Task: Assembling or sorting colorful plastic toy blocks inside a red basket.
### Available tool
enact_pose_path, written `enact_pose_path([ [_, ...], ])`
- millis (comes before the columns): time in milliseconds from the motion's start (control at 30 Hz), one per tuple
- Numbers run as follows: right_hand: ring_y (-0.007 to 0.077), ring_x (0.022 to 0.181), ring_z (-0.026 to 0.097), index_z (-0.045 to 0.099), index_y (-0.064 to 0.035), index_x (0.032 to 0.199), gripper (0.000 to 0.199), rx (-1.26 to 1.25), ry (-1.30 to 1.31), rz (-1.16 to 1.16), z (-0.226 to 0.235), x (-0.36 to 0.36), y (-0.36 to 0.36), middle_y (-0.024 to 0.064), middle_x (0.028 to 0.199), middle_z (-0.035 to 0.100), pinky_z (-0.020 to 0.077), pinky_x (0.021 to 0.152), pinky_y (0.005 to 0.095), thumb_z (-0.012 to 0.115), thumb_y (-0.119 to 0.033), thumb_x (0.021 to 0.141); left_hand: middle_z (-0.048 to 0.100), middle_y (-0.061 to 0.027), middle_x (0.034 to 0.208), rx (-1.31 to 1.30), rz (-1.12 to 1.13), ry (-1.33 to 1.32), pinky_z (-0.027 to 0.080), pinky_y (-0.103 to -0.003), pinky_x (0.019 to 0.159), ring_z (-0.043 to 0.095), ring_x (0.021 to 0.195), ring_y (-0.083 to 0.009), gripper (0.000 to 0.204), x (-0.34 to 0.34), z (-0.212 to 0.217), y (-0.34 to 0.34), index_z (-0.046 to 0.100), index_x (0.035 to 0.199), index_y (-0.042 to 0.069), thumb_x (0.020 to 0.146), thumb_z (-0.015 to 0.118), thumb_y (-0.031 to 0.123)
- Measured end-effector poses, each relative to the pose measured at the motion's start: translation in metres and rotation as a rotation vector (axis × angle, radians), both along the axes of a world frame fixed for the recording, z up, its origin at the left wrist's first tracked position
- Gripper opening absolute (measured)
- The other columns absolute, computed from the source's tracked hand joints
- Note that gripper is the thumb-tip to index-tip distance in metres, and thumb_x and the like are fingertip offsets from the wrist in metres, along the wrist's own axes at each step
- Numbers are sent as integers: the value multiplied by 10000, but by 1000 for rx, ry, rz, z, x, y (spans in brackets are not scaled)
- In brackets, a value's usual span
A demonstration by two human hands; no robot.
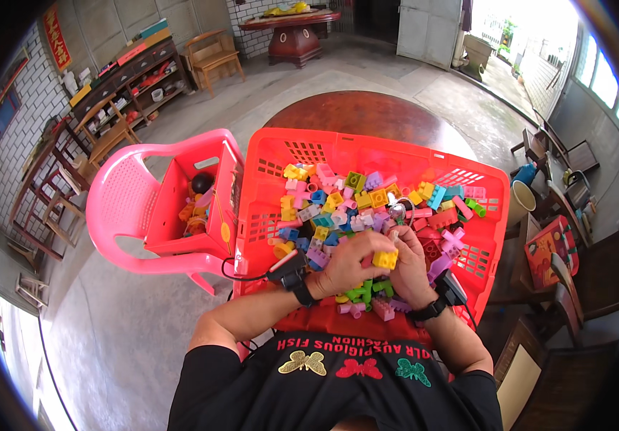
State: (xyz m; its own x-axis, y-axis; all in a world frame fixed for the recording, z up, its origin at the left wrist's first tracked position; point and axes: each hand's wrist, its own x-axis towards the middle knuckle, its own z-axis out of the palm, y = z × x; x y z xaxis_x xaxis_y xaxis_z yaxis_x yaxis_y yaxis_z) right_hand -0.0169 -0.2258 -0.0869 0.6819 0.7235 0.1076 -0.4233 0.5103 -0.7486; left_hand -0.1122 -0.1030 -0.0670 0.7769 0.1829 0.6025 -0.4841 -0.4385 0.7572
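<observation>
My two hands meet over the middle of a large red plastic basket [252,194] heaped with toy building blocks [356,182] in many colours. Pinched between the thumb and fingers of my left hand [345,264] is a yellow building block [385,259]. My right hand [413,273] is closed right beside it, fingers curled by the block's far side. A small pale thing shows at those right fingertips, too small to name. Green blocks [362,292] and pink blocks lie under my wrists, near the basket's front side. Both wrists wear black straps with small devices.
Left of the basket stands a pink plastic chair [124,190] bearing a red box [173,230] with toys inside. A round brown table [360,115] shows beyond the basket. Wooden chairs [589,280] and a pale bucket [521,201] stand at the right. Cables run beside my wrists.
</observation>
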Motion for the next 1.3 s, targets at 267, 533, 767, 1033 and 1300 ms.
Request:
enact_pose_path([
  [267,141,929,566,511,-61,1075,191,-55,291,148,11,-10,-4,38,997,567,469,814,296,404,-189,980,611,-36,1063,468,70,-206,388,-387,910,550,1020,-248,367,2,-2,5,555,1013,125,697,743,138],
  [533,168,908,600,500,-25,1160,281,-71,177,300,26,-15,-7,82,1040,598,494,786,334,425,-215,969,629,-52,997,278,244,-99,375,-374,913,547,1012,-250,383,7,9,18,552,1014,108,689,740,183],
  [767,164,796,623,523,-7,1134,235,-84,-36,175,14,-4,-6,73,959,615,526,673,284,492,-100,921,610,-95,1016,339,204,-11,444,-334,810,566,936,-241,504,8,18,25,523,1177,62,740,729,208],
  [1033,174,890,573,537,-26,1048,213,-315,-657,-175,17,10,-5,85,973,562,498,692,262,533,14,838,579,-41,1023,-594,-323,213,483,-275,838,569,947,-123,356,18,-14,25,496,1107,33,804,678,77],
  [1300,241,867,576,553,-17,1025,257,-447,-1080,-250,29,15,-6,116,950,549,463,760,317,558,34,773,561,-91,1018,-828,-419,432,550,-323,768,599,894,-159,327,14,-15,20,448,1124,0,856,622,72],
])
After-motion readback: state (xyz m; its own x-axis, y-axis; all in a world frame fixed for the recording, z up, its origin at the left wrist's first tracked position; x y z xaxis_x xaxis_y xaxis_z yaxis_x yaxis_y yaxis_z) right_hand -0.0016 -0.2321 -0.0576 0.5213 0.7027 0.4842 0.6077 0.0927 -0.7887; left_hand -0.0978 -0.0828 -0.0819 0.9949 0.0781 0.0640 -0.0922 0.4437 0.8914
